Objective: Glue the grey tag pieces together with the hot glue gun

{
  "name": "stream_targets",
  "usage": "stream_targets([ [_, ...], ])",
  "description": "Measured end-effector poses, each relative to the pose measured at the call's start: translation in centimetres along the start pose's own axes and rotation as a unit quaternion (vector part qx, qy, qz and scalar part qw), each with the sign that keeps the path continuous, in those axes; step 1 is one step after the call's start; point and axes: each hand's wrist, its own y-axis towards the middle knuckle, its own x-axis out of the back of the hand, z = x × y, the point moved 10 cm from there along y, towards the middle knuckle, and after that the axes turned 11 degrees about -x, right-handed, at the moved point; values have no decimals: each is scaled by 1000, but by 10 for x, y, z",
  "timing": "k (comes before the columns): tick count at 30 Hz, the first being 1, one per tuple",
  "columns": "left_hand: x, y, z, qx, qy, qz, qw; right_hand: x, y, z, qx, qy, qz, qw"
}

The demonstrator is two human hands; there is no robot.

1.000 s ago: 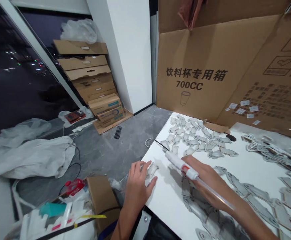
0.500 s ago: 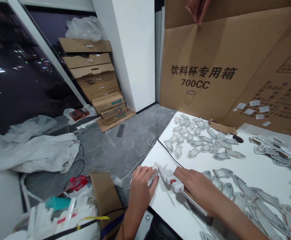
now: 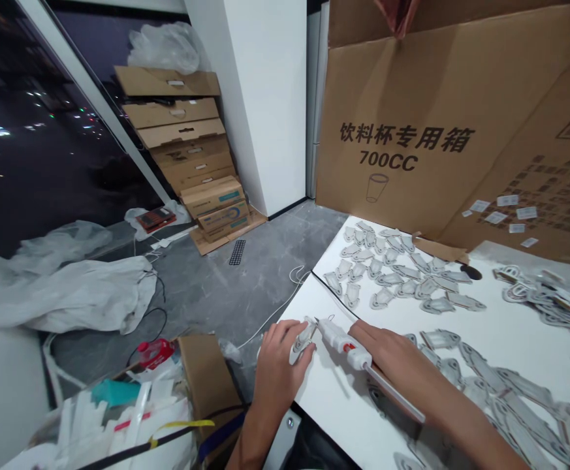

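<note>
Between the thumb and fingers of my left hand (image 3: 281, 356) is a small grey-white flat piece (image 3: 303, 341), held at the left edge of the white table (image 3: 333, 385). My right hand (image 3: 387, 356) is wrapped round a white glue gun (image 3: 346, 346) with a red-orange mark and a long glue stick (image 3: 395, 391) sticking out of its back. The gun's nozzle points left and stands just beside the piece; I cannot tell whether they touch. Many similar flat pieces (image 3: 387, 281) lie spread over the far part of the table, and more (image 3: 514, 391) lie beside my right forearm.
A big cardboard box (image 3: 392, 85) stands behind the table. A black cable (image 3: 333, 297) crosses the table's left edge. On the lower left is a bin of scraps (image 3: 138, 424) with a cardboard flap (image 3: 209, 372). Flattened boxes (image 3: 187, 140) lean by the white pillar (image 3: 260, 98).
The glue gun's nozzle has drawn back slightly to the right and up from the piece, so more of the piece shows. My left hand keeps its hold; the view has shifted a little.
</note>
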Motion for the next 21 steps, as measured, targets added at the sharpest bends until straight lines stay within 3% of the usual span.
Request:
stream_targets([
  [14,-1,9,4,36,10,-17,999,8,2,-4,-9,9,-7,1000],
  [21,-5,9,-3,-4,38,0,999,7,4,-8,-20,8,8,1000],
])
